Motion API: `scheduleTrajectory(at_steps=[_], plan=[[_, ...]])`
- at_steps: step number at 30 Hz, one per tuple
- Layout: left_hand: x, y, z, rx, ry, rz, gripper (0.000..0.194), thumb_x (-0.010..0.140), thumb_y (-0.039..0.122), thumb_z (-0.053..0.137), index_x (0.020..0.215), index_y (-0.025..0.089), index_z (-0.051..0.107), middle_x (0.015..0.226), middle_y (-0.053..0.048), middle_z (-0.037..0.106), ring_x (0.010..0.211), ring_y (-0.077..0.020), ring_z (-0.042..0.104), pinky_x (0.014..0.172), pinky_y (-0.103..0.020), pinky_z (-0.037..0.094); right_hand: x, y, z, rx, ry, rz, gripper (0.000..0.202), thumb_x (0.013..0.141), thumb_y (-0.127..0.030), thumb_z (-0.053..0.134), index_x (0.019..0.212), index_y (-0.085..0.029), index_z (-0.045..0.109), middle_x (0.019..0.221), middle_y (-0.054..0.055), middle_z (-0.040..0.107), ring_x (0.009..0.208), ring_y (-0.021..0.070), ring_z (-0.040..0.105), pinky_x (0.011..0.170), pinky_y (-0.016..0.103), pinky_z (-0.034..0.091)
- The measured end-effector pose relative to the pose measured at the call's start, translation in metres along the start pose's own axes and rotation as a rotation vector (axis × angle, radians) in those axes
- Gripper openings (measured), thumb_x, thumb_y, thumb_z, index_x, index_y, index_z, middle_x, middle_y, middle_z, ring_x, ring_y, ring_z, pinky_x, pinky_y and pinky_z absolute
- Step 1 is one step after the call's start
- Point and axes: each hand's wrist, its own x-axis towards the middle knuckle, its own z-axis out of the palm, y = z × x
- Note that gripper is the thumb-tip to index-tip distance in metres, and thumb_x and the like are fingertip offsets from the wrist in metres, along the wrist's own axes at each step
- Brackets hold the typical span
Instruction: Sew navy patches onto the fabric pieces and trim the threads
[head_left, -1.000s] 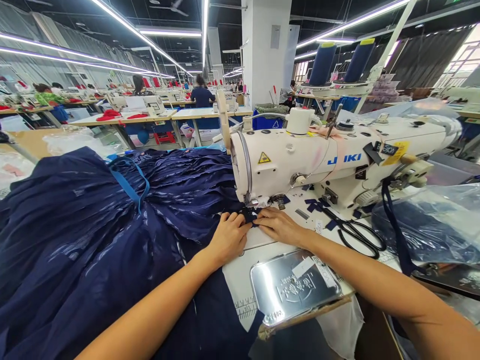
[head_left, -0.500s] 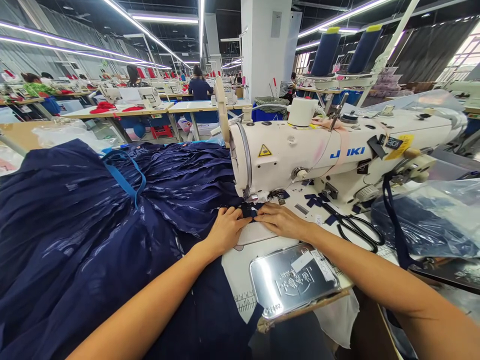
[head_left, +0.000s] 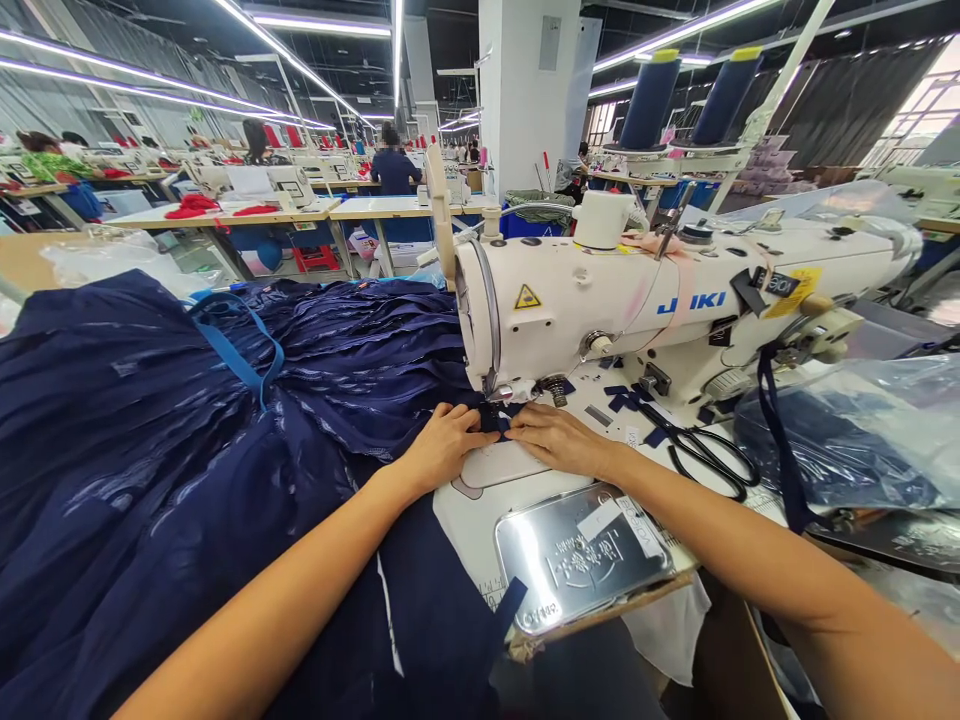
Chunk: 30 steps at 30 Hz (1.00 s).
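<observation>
Under the needle area of a white sewing machine (head_left: 570, 300) lies a piece of dark navy fabric. My left hand (head_left: 444, 445) presses on this cloth just left of the presser foot, its fingers bent and pinching the edge. From the right, my right hand (head_left: 559, 440) holds the same piece, fingertips together close to the foot. The two hands nearly meet in front of the needle. A large gathered heap of navy fabric (head_left: 150, 480) spreads to the left, tied with a blue strap (head_left: 238, 355). The stitching point is partly hidden by the fingers.
Black scissors (head_left: 709, 445) lie right of the machine bed among navy scraps. A shiny metal tin lid (head_left: 585, 560) rests at the table's front edge. A clear plastic bag (head_left: 847, 440) sits at the right. Two navy thread cones (head_left: 651, 100) stand behind; people work at distant tables.
The view has shifted slightly. Both hands stay at the presser foot with the fabric. The lower part of the cloth has shifted, with a narrow navy strip now overlapping the tin lid's left edge.
</observation>
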Motion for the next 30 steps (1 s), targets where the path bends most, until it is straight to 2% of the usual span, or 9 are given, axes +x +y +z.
scheduleTrajectory(at_steps=[9, 16, 30], plan=[[-0.008, 0.011, -0.004, 0.016, 0.023, 0.001, 0.043, 0.077, 0.001, 0.042, 0.113, 0.019, 0.057, 0.117, -0.008, 0.057, 0.103, -0.0220, 0.049, 0.083, -0.038, 0.034, 0.006, -0.014, -0.006, -0.146, -0.067, 0.021, 0.027, 0.089, -0.015, 0.036, 0.090, -0.014, 0.062, 0.088, 0.010, 0.058, 0.082, 0.0191, 0.053, 0.075, 0.035, 0.050], [-0.016, 0.017, -0.003, 0.033, 0.054, -0.019, 0.041, 0.079, 0.003, 0.041, 0.115, 0.018, 0.055, 0.122, -0.008, 0.057, 0.105, -0.0234, 0.051, 0.083, -0.039, 0.036, 0.006, -0.014, -0.006, -0.095, -0.054, 0.009, 0.027, 0.089, -0.014, 0.035, 0.091, -0.014, 0.061, 0.089, 0.010, 0.059, 0.081, 0.0174, 0.055, 0.073, 0.031, 0.052], [-0.013, 0.017, -0.005, 0.053, 0.052, -0.048, 0.041, 0.079, 0.004, 0.041, 0.114, 0.019, 0.056, 0.120, -0.008, 0.058, 0.101, -0.0236, 0.052, 0.080, -0.040, 0.037, 0.007, -0.013, -0.004, -0.047, -0.059, 0.051, 0.022, 0.088, -0.016, 0.039, 0.093, -0.013, 0.060, 0.092, 0.010, 0.058, 0.084, 0.0185, 0.056, 0.075, 0.032, 0.052]])
